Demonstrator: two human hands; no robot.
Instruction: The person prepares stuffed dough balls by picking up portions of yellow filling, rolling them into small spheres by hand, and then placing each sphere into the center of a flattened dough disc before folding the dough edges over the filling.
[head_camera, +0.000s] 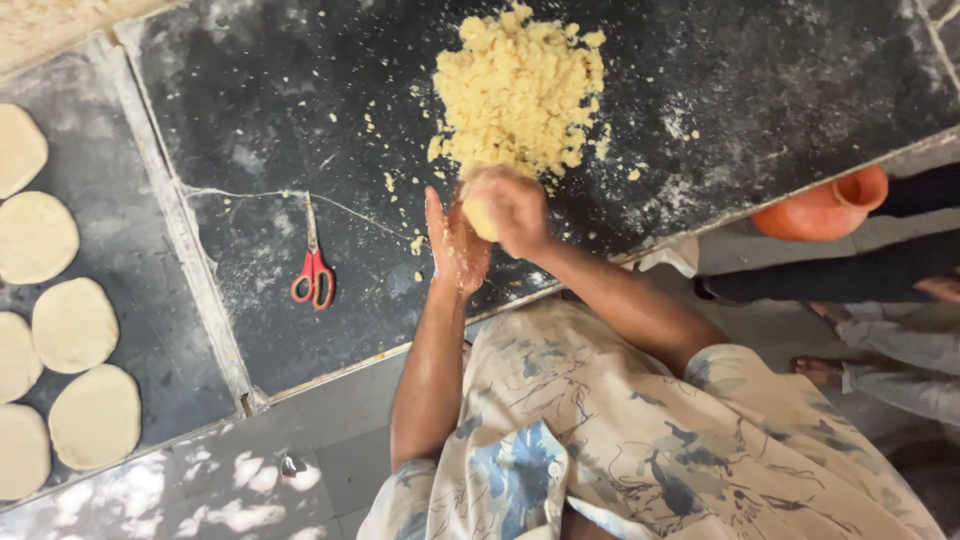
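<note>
From the head view, the right hand (515, 208) was closed around a yellow ball (479, 215), and the left hand (455, 243) lay flat and open against it. A big crumbly pile (520, 90) waited above (plenty left). Six flat dough rounds (75, 325) were done.

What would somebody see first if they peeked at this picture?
First, the big heap of crumbly yellow dough at the top middle of the dark stone slab. Just below it, the right hand presses a yellow lump against the open left hand. Red-handled scissors lie on the slab to the left, and flat pale dough rounds line the far left edge.
</note>
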